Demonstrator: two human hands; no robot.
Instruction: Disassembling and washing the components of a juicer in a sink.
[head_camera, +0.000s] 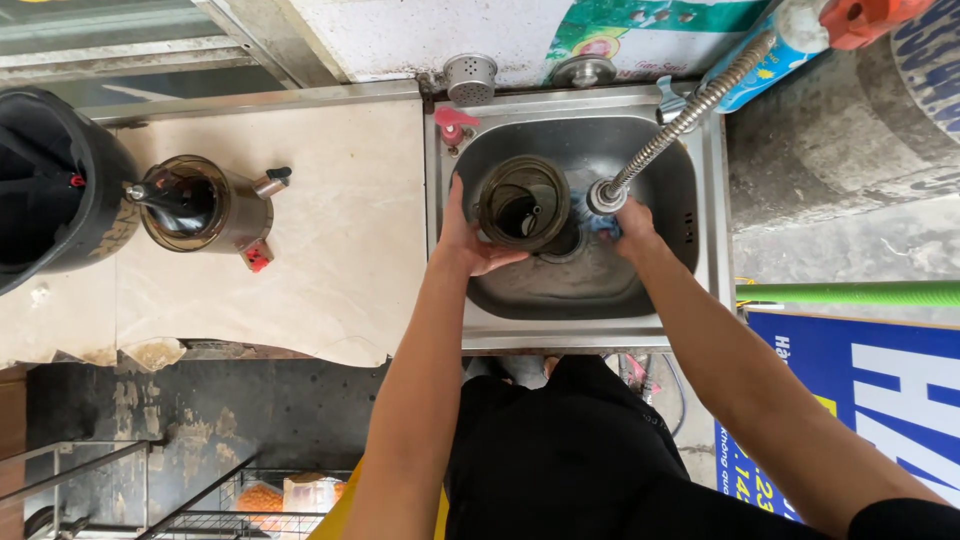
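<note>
Reaching forward from a black-clothed body, both arms stretch over the steel sink (700, 290). The left hand (468, 238) wraps the near-left side of a smoky, see-through blender jar (522, 202), holding it mouth-up inside the basin. The right hand (632, 226) sits low in the basin just under the spray head of a coiled metal faucet hose (690, 110); whether its fingers grip anything I cannot tell. To the left, on the beige counter (340, 210), a second jar (200, 207) stands on its metal base, well apart from the sink. Farther back, a small perforated steel strainer (470, 78) rests on the sink's rim.
</note>
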